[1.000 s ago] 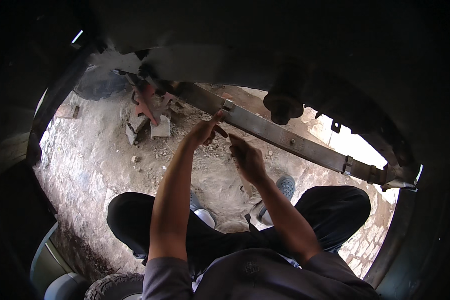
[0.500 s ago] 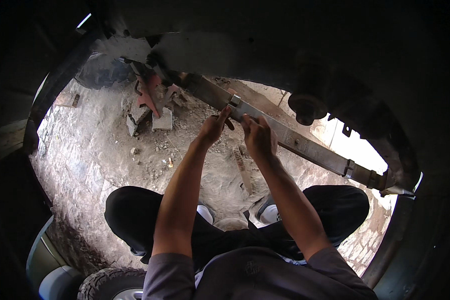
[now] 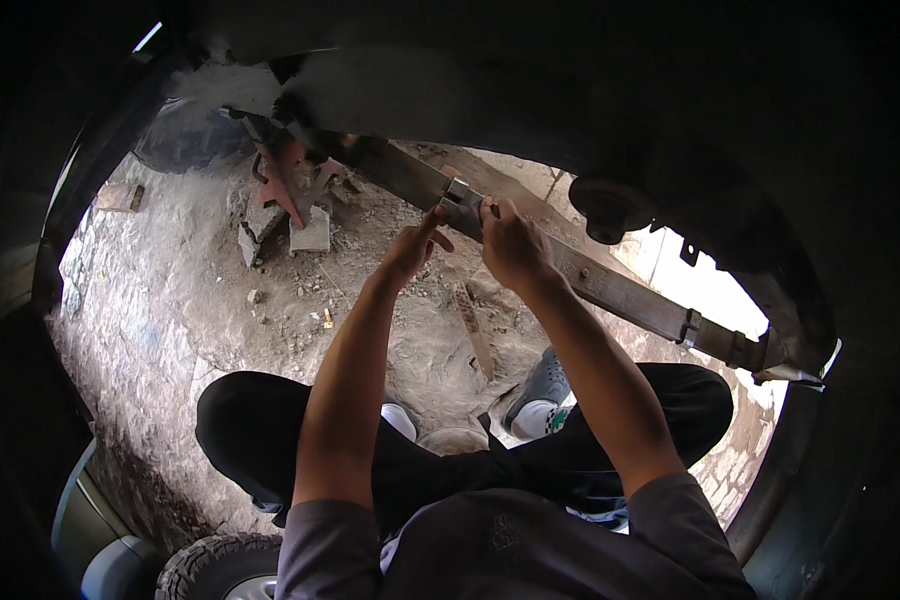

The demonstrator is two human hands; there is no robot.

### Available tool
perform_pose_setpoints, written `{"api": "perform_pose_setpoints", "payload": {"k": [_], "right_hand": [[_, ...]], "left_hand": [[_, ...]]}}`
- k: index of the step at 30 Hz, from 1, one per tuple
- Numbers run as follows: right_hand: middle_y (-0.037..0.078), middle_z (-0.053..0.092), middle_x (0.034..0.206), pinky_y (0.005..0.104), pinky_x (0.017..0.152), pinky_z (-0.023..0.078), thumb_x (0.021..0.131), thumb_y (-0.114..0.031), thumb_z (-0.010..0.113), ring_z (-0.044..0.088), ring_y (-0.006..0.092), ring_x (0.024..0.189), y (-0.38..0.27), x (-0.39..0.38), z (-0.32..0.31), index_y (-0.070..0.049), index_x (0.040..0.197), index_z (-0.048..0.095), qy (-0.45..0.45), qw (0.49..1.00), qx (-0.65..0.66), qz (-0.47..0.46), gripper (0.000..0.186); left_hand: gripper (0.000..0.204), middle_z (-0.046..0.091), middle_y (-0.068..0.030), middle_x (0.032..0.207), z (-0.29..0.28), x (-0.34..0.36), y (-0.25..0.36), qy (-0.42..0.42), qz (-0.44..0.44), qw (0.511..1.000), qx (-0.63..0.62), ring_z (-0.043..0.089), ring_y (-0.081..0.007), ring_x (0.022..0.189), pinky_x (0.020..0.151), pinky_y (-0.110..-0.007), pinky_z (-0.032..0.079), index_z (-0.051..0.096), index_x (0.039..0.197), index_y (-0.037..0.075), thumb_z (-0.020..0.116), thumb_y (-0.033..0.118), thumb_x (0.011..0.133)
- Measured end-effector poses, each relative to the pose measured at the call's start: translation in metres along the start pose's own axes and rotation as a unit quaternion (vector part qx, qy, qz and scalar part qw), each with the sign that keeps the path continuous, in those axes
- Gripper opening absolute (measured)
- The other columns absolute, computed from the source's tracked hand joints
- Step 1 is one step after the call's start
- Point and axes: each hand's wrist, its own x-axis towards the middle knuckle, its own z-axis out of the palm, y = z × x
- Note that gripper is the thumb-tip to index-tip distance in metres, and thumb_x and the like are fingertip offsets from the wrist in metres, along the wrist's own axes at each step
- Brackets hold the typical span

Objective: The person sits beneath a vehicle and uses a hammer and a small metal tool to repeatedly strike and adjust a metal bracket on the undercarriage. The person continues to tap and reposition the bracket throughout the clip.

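Dusty stone ground (image 3: 170, 300) is spreading out below me, and the dark underside of a vehicle is arching over my head while I am sitting cross-legged in the wheel well. A second ago my hands were still apart and short of the long leaf spring (image 3: 620, 290); now both are closing in on it, at the small metal clamp (image 3: 460, 205) wrapped around the bar's upper stretch — so the work is shifting from reaching to actually handling that clamp.

My left hand (image 3: 410, 245) is sitting just under the clamp, half open, the index finger stretching up to touch its lower edge while the other fingers are curling loosely; it is holding nothing that I can make out. My right hand (image 3: 510, 245) is curling over the spring right beside the clamp, fingers bending down onto the top of the bar and pressing there, closed around its edge as far as I can judge.

Further up the spring, a reddish jack stand (image 3: 285, 185) is standing on a pale block (image 3: 312, 235) — and a grey shoe (image 3: 542, 385) is resting by my knee.
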Motion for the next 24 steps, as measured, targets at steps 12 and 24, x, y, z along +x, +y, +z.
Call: {"api": "perform_pose_setpoints", "payload": {"k": [12,24], "right_hand": [[0.023,0.061,0.131,0.0538,0.086,0.062,0.101,-0.012,0.050,0.075,0.0407,0.101,0.012,-0.014,0.016,0.001,0.151,0.050,-0.061,0.998,-0.015,0.022,0.052],[0.026,0.067,0.123,0.0524,0.079,0.063,0.109,-0.017,0.043,0.076,0.0430,0.090,-0.003,-0.023,0.020,0.006,0.145,0.051,-0.040,0.999,0.015,0.033,0.043]], "left_hand": [[0.088,0.035,0.0059,0.049,0.010,0.007,-0.003,0.042,0.054,0.998,-0.019,0.031,-0.0068,0.045,0.049,-0.032,0.023,0.080,0.077,0.005,0.045,0.082,0.100],[0.091,0.042,-0.0003,0.049,0.005,0.000,-0.001,0.080,0.013,0.996,0.047,0.043,-0.0144,0.049,0.054,-0.038,0.035,0.084,0.079,0.008,0.037,0.083,0.100]]}}
